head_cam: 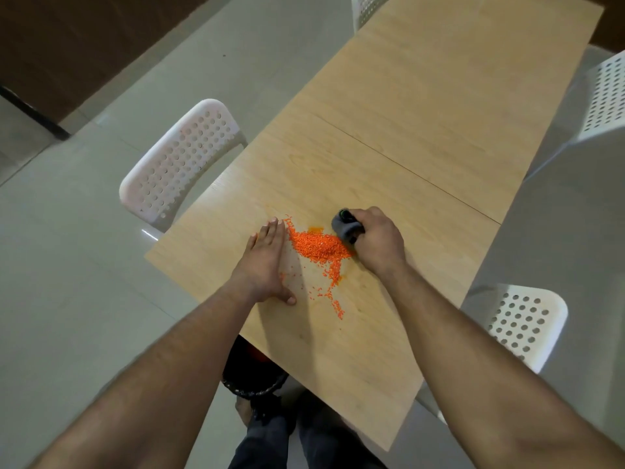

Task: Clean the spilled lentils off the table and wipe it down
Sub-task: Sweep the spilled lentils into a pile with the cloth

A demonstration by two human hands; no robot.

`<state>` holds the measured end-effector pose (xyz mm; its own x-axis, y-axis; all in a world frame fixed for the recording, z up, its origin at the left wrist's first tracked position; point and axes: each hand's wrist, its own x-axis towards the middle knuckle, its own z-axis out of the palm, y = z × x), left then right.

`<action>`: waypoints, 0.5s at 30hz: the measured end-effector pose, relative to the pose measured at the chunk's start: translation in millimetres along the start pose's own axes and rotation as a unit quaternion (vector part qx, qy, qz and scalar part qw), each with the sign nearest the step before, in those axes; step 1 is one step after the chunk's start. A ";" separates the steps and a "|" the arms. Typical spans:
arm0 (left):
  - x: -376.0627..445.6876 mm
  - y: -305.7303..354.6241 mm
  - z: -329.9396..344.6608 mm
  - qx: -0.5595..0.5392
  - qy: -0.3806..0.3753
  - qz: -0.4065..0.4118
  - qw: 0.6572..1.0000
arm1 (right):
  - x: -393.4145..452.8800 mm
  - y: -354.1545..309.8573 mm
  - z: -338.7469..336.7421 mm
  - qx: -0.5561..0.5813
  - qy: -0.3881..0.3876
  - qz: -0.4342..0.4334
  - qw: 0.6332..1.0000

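- Nearest you, under the bench edge, sits a dark bin point(252, 374) with something orange inside. It looks like the place to sweep into, so aim the pile toward that near edge.
- A thin trail of stray lentils point(333, 292) runs toward you from the main heap. Gather these as you pull back, or they will scatter onto the floor.
- Your left hand point(267, 262) lies flat on the bench point(422, 130), fingers point(272, 231) straight and together, its edge just beside the left side of the heap. Keep it low as a wall so nothing slips beneath.
- The main heap of lentils point(318, 245) sits between your hands, near the bench's near end.
- Your right hand point(377, 240) grips a bunched grey cloth point(343, 226), fingers curled round it, touching the heap's far right side. Press it flat and draw slowly; quick strokes would flick lentils away.
- Just beyond lies a small orange smear point(316, 229); leave it for the wipe-down.
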<state>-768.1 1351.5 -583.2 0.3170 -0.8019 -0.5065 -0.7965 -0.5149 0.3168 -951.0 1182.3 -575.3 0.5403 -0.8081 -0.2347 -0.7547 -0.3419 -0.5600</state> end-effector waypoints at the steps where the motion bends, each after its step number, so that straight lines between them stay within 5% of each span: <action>1: -0.8 -1.3 0.6 0.004 -0.002 0.004 1.000 | -3.9 -5.5 5.6 0.004 -0.004 -0.003 1.000; 9: -11.2 -1.9 6.8 0.012 0.017 0.011 1.000 | -24.6 -19.2 13.5 0.059 -0.063 -0.038 0.996; 15: -12.4 -5.9 9.3 0.016 0.018 -0.001 1.000 | -56.4 15.1 4.4 0.099 0.123 0.059 0.986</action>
<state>-772.1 1367.3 -586.2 0.3368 -0.8110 -0.4784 -0.8114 -0.5078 0.2894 -991.3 1224.8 -574.0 0.3288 -0.9365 -0.1219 -0.7059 -0.1580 -0.6904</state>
